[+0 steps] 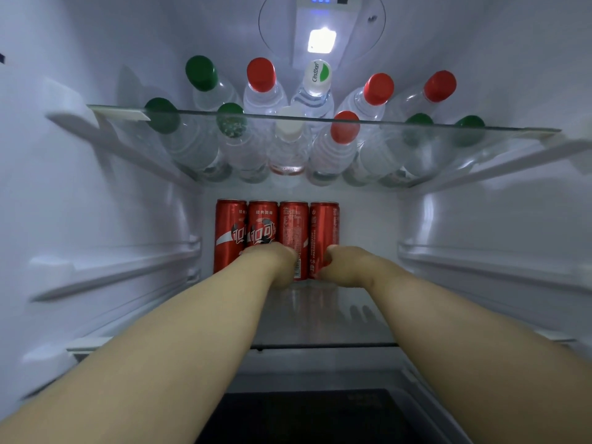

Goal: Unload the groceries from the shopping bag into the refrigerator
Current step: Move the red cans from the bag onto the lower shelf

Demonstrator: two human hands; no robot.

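Both bare forearms are stretched into the refrigerator (96, 203) from the bottom corners of the frame and meet near its centre. The left hand (275, 264) is seen from behind in front of the lower part of the second and third cans. The right hand (342, 264) is placed just beside it, in front of the lower part of the fourth can. The fingers of both hands are hidden behind the backs of the hands, so it cannot be told whether a can is gripped or only touched.

Four red cola cans (293, 224) are stood upright in one tight row at the back of the lower glass shelf (320, 315), a little left of the centre of the frame. In the upper half of the frame the upper glass shelf (320, 120) is loaded with clear water bottles (342, 149), which are closed with green, red and white caps. A lit lamp (321, 41) is seen at the top centre.
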